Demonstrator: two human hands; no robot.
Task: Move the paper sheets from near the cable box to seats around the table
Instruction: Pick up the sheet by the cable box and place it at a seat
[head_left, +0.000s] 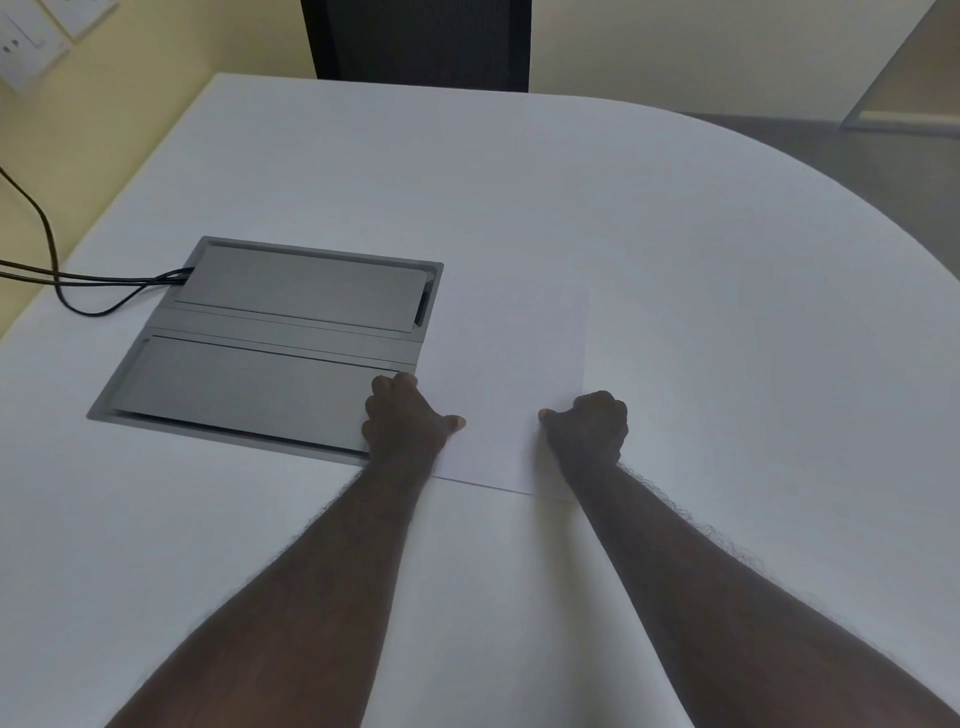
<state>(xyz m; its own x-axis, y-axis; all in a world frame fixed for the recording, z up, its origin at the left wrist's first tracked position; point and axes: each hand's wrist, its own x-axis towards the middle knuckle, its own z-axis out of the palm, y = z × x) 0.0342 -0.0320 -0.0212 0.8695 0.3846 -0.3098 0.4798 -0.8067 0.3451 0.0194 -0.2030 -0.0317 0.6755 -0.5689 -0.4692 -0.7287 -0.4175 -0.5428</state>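
Note:
White paper sheets (506, 374) lie flat on the white table (675, 260), right beside the grey cable box (270, 343) set into the tabletop. My left hand (405, 421) grips the stack's left edge near its front corner, thumb on top, fingers curled. On the right edge sits my right hand (589, 428), gripping the same way with its thumb pointing inward. How many sheets there are I cannot tell.
A black chair (421, 39) stands at the table's far edge. Black cables (78, 291) run from the cable box off the left edge. Wall sockets (31, 47) sit at top left. The table's right side curves round, with grey floor beyond.

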